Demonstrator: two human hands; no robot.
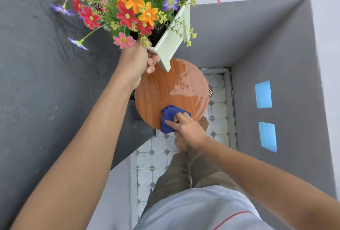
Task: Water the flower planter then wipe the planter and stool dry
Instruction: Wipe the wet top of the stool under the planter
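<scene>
Planter: lifted clear of the stool, left hand clenched on its corner.
Cloth: pressed under right hand at near edge.
Tip: sweep toward the wet sheen, keeping the planter level.

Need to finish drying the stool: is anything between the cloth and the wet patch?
Nothing visible. The planter is held up by the left hand; the cloth under the right hand has bare stool top ahead.

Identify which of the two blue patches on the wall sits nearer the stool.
The upper blue patch, level with the stool; the lower one sits further toward the person.
</scene>
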